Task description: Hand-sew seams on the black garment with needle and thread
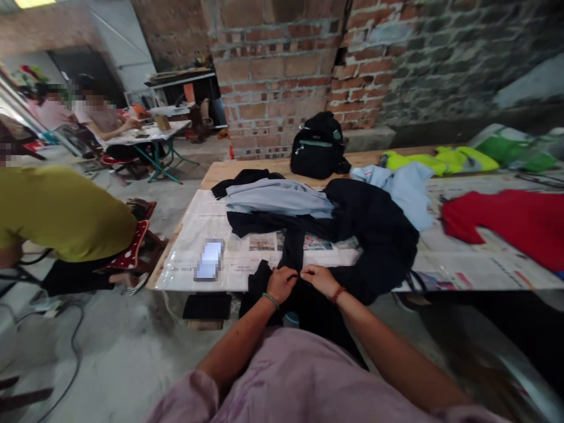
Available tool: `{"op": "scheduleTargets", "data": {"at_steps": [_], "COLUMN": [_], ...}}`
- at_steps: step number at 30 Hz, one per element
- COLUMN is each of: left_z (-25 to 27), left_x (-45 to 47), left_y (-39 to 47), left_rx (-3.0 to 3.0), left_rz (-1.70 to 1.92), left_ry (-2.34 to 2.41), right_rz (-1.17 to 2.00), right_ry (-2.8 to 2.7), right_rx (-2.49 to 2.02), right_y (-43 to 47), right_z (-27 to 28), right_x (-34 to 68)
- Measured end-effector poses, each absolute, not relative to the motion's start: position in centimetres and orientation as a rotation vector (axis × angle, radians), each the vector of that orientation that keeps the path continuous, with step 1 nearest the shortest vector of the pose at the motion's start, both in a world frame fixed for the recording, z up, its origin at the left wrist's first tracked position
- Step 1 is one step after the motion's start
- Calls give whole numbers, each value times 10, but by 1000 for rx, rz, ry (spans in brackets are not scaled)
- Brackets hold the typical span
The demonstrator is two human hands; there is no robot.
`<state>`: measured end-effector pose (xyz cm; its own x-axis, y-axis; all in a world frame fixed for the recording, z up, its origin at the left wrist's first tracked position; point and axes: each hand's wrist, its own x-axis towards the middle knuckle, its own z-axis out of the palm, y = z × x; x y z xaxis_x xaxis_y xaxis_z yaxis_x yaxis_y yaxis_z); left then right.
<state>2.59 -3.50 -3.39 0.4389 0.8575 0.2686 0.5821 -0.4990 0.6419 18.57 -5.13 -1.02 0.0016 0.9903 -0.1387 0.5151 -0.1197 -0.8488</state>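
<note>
At the table's near edge, my left hand (pixel 282 284) and my right hand (pixel 319 279) sit close together with fingertips pinched on a dark garment (pixel 383 235). The dark cloth spreads over the table and drapes off the edge toward my lap. Whether a needle or thread is between my fingers is too small to see. A light grey piece of cloth (pixel 277 197) lies on the dark fabric beyond my hands. To the left of my hands, a phone (pixel 209 259) with a lit, blurred screen rests on the table.
Newspaper-like sheets under plastic cover the table (pixel 176 249). Farther back are a black backpack (pixel 318 147), a light blue garment (pixel 396 185) and a yellow vest (pixel 458 160). A red garment (pixel 511 223) lies right. A person in a mustard shirt (pixel 66 211) sits left; others sit behind.
</note>
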Motion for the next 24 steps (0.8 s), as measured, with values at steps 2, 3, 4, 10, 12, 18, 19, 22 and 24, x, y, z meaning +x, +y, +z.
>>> {"op": "scheduleTargets", "data": {"at_steps": [2,3,4,10,12,18,19,22,24], "left_z": [-34,-34,-34,-33,-31,-26,-25,-25,-25], "left_x": [26,26,26,28,27,25,25,25,25], "left_y": [-32,-31,-30,-26,-25,-24,-23,-23,-23], "left_rx": [2217,2211,2207,2167,2142,2086,2083,2093,2101], "left_rz": [780,770,761,774,799,808,805,794,788], "left_ry": [1175,1160,1150,1137,1114,1047,1050,1049,1040], "right_rz": [965,945,940,1106,1180,1319,1358,1349,1222], "right_ry": [-1532,-1504,-1470,-1199,-1026,-555,-539,-609,-797], "right_rx": [-1680,-1678,-1678,-1537,-1483,-1306,-1293,-1372,-1485], "right_y": [-52,-51,-51,-45,-40,-20,-18,-18,-18], "right_z": [-8,-8,-7,-7,-8,8,11,14,12], "right_x": [185,184,183,170,170,204,209,210,205]}}
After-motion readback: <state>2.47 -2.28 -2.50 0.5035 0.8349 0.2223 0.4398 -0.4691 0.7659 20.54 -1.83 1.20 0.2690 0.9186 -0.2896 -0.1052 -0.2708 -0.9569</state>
